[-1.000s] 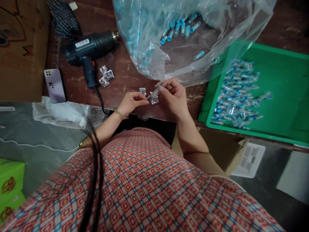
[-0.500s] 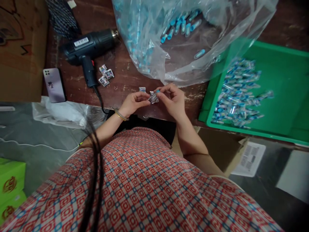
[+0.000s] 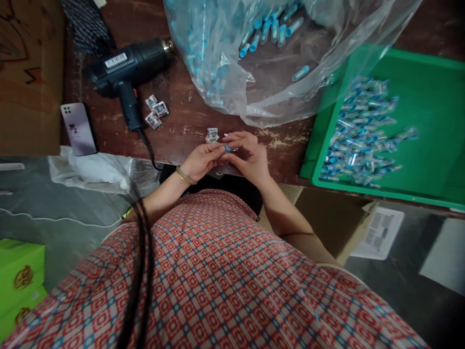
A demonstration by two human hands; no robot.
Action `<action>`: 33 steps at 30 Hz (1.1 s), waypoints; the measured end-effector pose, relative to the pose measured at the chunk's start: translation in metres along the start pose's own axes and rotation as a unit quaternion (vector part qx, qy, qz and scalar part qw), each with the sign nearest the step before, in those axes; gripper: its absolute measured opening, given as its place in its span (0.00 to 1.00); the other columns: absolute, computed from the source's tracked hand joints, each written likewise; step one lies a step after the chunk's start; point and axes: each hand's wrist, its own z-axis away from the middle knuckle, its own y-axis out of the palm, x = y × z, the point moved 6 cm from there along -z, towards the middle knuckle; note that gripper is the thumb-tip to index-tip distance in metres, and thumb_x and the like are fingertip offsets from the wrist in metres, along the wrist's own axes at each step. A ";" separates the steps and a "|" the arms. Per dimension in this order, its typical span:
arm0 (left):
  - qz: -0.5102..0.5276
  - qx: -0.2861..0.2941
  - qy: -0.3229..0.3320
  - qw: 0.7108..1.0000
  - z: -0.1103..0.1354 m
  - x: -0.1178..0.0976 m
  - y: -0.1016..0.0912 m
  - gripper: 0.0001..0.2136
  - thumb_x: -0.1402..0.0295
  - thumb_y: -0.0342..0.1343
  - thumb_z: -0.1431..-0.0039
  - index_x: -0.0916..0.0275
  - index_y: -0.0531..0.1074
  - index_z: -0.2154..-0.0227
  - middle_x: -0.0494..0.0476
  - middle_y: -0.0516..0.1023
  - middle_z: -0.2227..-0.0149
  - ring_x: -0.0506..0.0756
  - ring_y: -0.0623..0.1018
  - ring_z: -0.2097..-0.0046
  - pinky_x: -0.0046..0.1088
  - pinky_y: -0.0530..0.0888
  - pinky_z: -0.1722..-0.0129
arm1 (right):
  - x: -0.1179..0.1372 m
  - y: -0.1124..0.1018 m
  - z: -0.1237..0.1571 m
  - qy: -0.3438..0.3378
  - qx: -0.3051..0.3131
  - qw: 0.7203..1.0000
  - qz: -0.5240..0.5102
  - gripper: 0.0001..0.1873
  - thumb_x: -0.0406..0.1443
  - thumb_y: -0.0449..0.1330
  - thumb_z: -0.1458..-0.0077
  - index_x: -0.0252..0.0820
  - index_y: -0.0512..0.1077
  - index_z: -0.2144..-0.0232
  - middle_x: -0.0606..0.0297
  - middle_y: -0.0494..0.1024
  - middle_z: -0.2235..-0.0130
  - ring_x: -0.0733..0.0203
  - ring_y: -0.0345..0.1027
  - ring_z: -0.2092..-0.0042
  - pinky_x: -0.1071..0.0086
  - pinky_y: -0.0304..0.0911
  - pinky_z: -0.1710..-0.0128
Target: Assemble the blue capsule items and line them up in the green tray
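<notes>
A small clear tube with a blue cap is held between my two hands over the table's near edge, mostly hidden by fingers. My left hand pinches it between thumb and fingers. Closing on its other end, my right hand has its thumb below and its fingers above. Just behind the hands lie small printed sleeves. More printed sleeves rest in a small group to the left.
A heat gun lies at the left, near a phone and a cardboard box. A clear plastic bag holding many blue-capped tubes spreads across the back. At the right, a green tray contains a pile of sleeved tubes.
The tube has turned and sunk deeper between my fingers, its blue cap now nearer my left fingertips. My right hand has shifted slightly left and down. The whole view has moved a little.
</notes>
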 end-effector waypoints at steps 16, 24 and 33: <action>-0.121 -0.108 0.084 0.983 -0.017 -0.021 -0.028 0.23 0.48 0.71 0.44 0.60 0.81 0.54 0.59 0.86 0.57 0.50 0.80 0.64 0.25 0.76 0.64 | -0.010 -0.141 0.024 -0.003 -0.337 0.941 0.015 0.06 0.35 0.70 0.41 0.55 0.80 0.63 0.68 0.83 0.57 0.57 0.78 0.53 0.56 0.72 0.45; -0.213 -0.143 0.086 0.963 -0.033 -0.008 -0.055 0.14 0.59 0.71 0.45 0.61 0.81 0.61 0.56 0.84 0.65 0.49 0.77 0.70 0.25 0.71 0.70 | -0.080 -0.207 0.048 0.060 -0.340 0.933 0.104 0.04 0.38 0.67 0.36 0.56 0.81 0.59 0.61 0.82 0.47 0.47 0.67 0.35 0.51 0.64 0.34; -0.260 -0.135 0.047 0.955 -0.040 0.002 -0.043 0.09 0.67 0.68 0.47 0.63 0.80 0.63 0.52 0.80 0.72 0.49 0.73 0.73 0.25 0.68 0.72 | -0.086 0.011 0.021 0.041 -0.040 0.951 0.305 0.07 0.41 0.65 0.34 0.56 0.85 0.57 0.65 0.80 0.37 0.42 0.66 0.32 0.34 0.52 0.31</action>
